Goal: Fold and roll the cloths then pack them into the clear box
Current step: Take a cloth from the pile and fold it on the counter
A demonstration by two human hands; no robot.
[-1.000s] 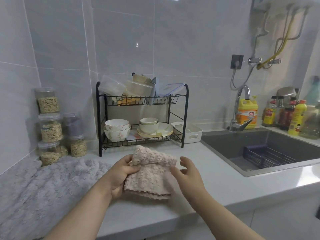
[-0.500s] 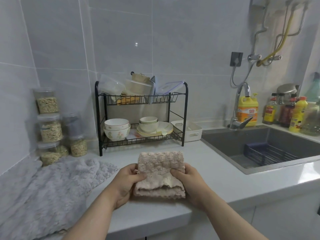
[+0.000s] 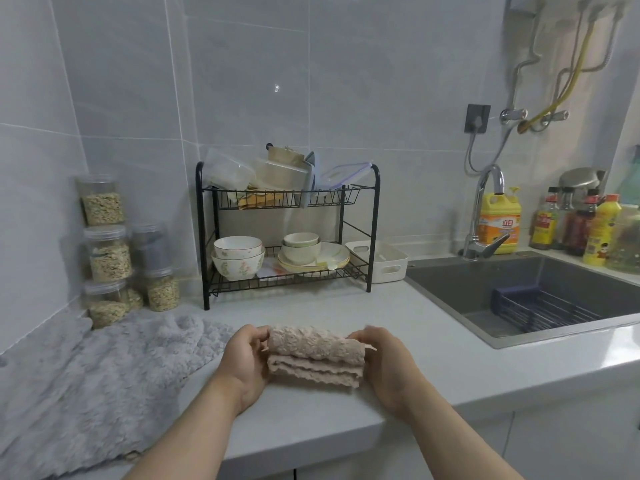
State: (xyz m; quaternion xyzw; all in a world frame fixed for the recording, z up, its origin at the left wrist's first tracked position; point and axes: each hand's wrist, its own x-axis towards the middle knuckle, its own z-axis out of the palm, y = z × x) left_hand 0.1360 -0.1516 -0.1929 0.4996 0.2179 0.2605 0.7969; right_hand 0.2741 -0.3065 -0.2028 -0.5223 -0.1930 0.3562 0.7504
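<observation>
Rolling the beige knobbly cloth (image 3: 315, 355) on the pale grey worktop (image 3: 433, 341): my left hand (image 3: 247, 362) and right hand (image 3: 388, 368) each grip one end; its long axis runs left-right between them.

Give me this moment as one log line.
phase: rolling | left hand: grips beige cloth, left end | right hand: grips right end | cloth: partly rolled, low over counter | grey towel: spread at left

Bare strip of table (image 3: 398, 323) in front of dish rack (image 3: 287, 233): open for passage. Left: grey fleecy cloth (image 3: 104, 382) covers table, jars (image 3: 105, 252) stacked against wall. Right: sink (image 3: 467, 292) basin open; white bin (image 3: 388, 265) just beside rack.
</observation>
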